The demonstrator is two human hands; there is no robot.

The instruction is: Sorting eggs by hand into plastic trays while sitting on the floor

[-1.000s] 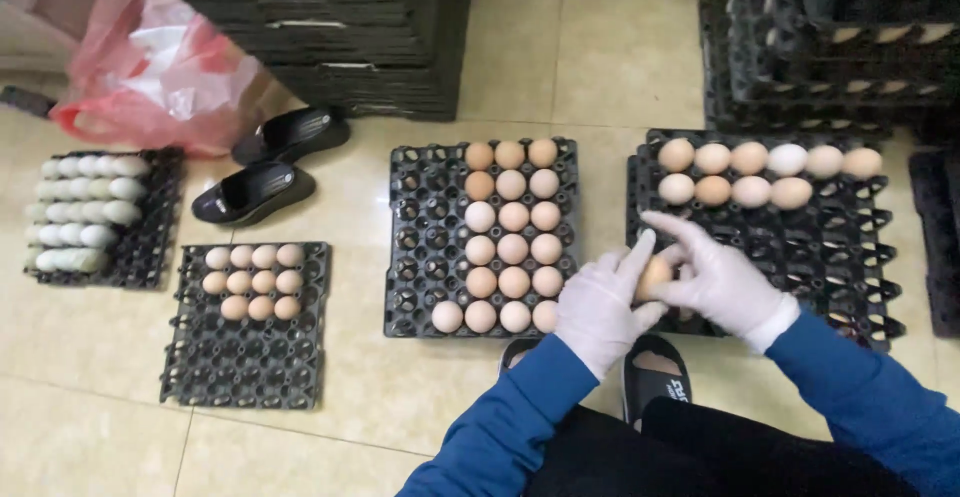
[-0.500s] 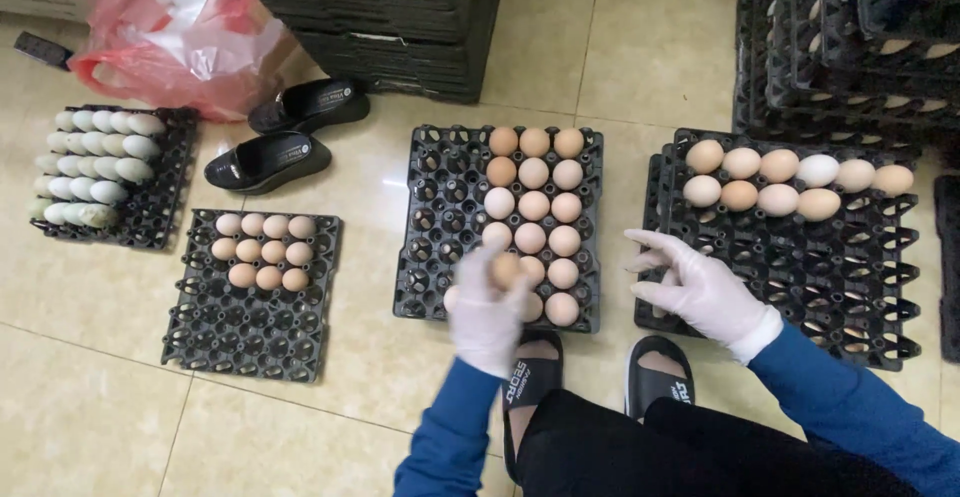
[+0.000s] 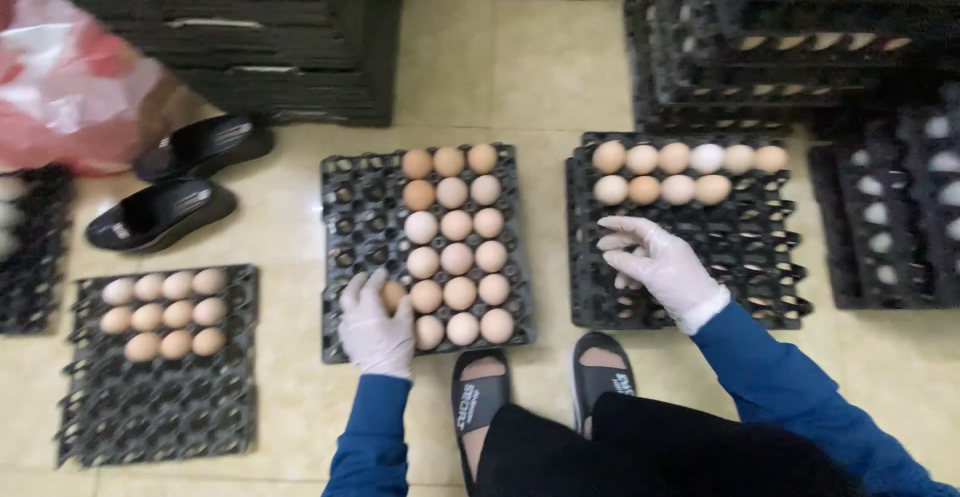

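Our left hand curled around a brown egg at the middle tray's near rows, empty cups to its left, our right hand loose and empty over the right tray, stacked trays beyond

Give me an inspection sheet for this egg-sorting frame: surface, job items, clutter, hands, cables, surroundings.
Surface: glossy beige tiled floor; trays lie directly on it.
Job's things: middle black plastic egg tray, right three columns filled with brown eggs; right black tray, eggs in its top two rows only; small brown egg in the left hand.
Clutter: pair of black slip-on shoes; red and white plastic bag.
Hands: left hand, white glove, closed around the egg over the middle tray; right hand, white glove, resting on the right tray, blurred.
Cables: nothing seen.
Surroundings: left black tray with three rows of pale eggs; stacks of black trays behind.
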